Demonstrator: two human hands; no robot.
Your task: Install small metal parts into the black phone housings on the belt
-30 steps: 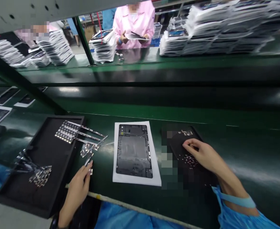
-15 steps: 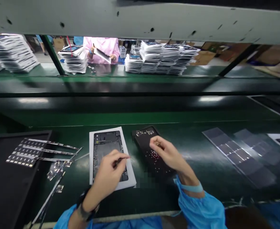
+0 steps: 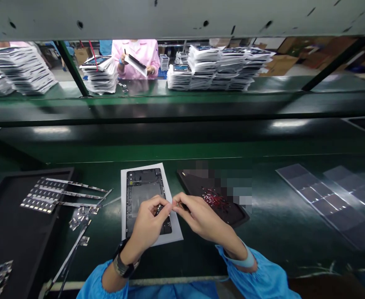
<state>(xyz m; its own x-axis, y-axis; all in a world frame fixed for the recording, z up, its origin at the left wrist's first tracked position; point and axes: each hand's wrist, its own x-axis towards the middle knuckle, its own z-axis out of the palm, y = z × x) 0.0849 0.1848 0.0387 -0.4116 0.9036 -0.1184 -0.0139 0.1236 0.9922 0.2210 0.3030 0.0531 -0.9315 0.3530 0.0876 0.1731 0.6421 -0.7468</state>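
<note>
My left hand (image 3: 148, 224) and my right hand (image 3: 198, 218) meet fingertip to fingertip over the lower right corner of a dark device frame (image 3: 145, 191), which lies on a white sheet (image 3: 125, 216). Both hands are pinched shut; the left holds a small dark part, and what the right holds is too small to name. Just right of my right hand lies a black tray (image 3: 232, 211) with a scatter of tiny red parts (image 3: 215, 199).
A large black tray (image 3: 11, 232) at the left holds strips of small metal parts (image 3: 45, 195). Loose strips lie on the green belt (image 3: 294, 224). Grey sheets (image 3: 322, 199) lie at the right. Across the line a person in pink (image 3: 137, 56) stands among stacked frames (image 3: 220, 68).
My right hand has left the tray of tiny parts and moved left to meet my left hand over the frame. The left hand earlier came from the loose strips.
</note>
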